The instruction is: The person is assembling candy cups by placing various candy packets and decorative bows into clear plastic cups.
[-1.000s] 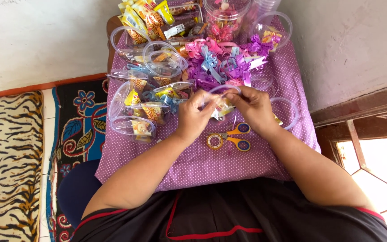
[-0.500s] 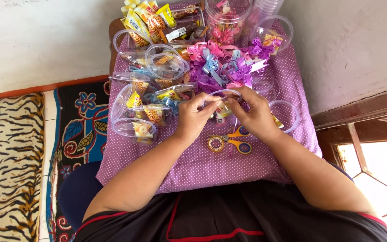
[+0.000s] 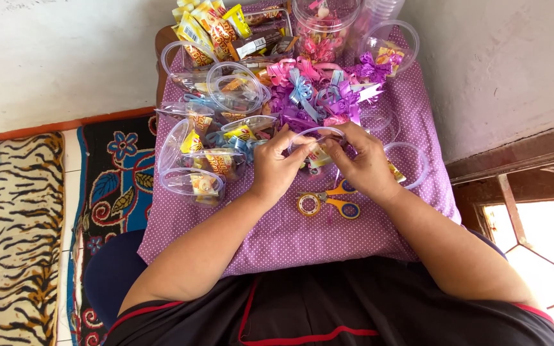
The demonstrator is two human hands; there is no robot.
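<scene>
Both hands, left hand (image 3: 276, 168) and right hand (image 3: 365, 168), fingers clamped on a clear snack cup (image 3: 316, 148); several filled cups (image 3: 201, 181) lie alongside, ribbon bows (image 3: 309, 90) and empty cups (image 3: 411, 163) remaining

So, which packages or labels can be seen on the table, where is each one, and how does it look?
Snack packets: far left corner, a heap of flat yellow, orange and red wrappers.
Dark wrapper: beside that heap, a brown bar with a white label.
Filled clear cups: left side, each with a small yellow packet inside.
Clear cup: between both hands, a colourful packet inside.

scissors (image 3: 328, 201) before hands, ribbon bows (image 3: 318, 93) behind — filled cups (image 3: 203, 170) left
</scene>
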